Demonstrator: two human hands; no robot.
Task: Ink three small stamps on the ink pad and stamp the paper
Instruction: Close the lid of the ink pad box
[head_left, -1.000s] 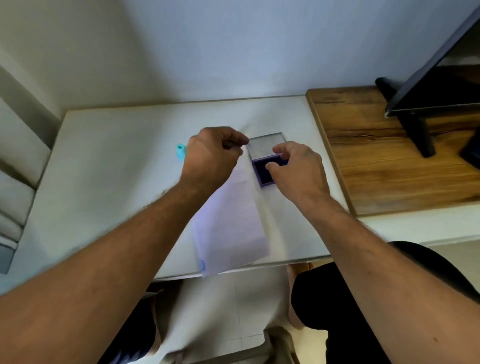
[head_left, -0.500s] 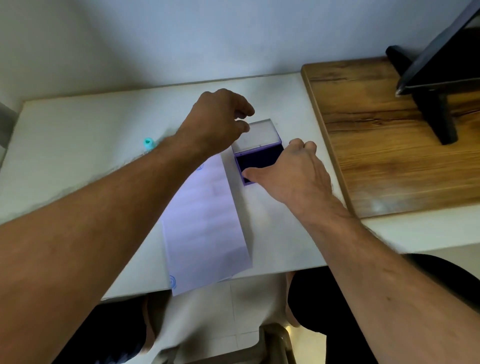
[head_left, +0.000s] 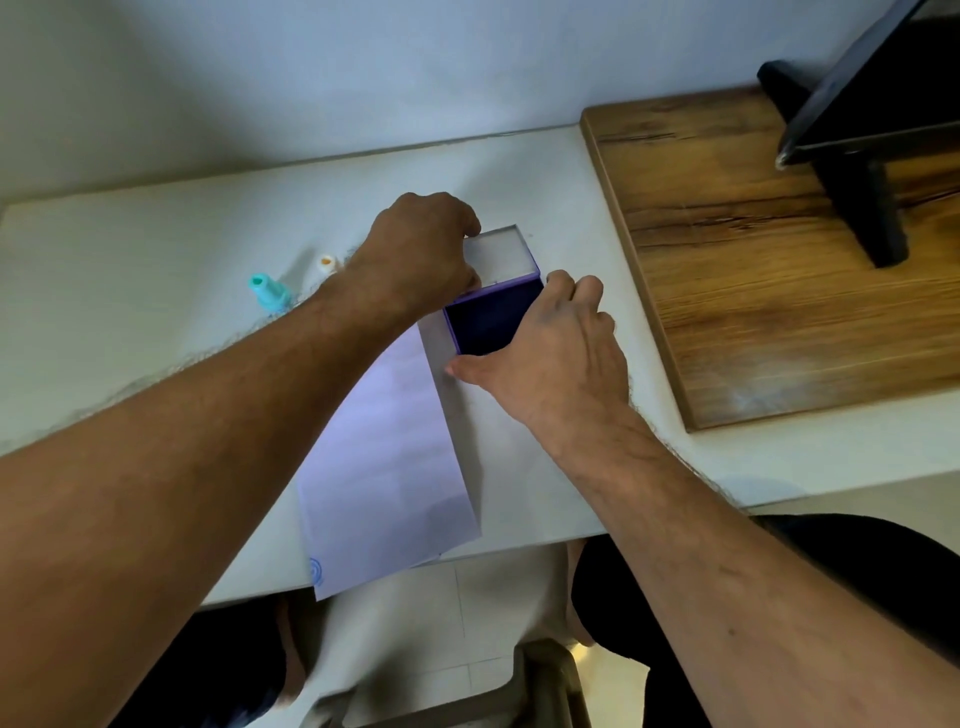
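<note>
Head view: ink pad (head_left: 491, 322), open on table (head_left: 156, 291) beside paper (head_left: 384, 467), light rigid case, best held by edges; left hand (head_left: 421, 249) pinching lid (head_left: 501, 254), right hand (head_left: 556, 348) gripping base.

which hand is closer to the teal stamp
Left. The left hand is at the ink pad lid, just right of the teal stamp; the right hand lies farther right, past the ink pad.
</note>
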